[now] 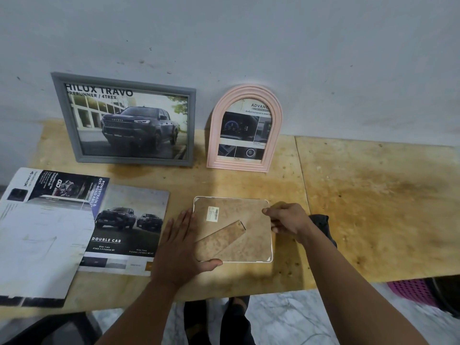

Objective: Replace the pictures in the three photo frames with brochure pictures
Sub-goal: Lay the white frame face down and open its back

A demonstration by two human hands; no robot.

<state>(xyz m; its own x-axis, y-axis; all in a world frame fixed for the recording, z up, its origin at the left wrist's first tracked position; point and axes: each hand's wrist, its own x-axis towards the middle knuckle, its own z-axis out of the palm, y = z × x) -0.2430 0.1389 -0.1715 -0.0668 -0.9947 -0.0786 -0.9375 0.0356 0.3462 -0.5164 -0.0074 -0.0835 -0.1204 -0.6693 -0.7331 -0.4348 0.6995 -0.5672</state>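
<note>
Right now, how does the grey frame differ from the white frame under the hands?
The grey frame stands upright against the wall, picture side out; the white frame lies face down on the table, its brown backing and folded stand up. The grey frame is larger and shows a pickup brochure picture; the white frame's picture side is hidden. Nothing touches the grey frame; the left hand and right hand touch the white one's edges. Both are rectangular.
</note>
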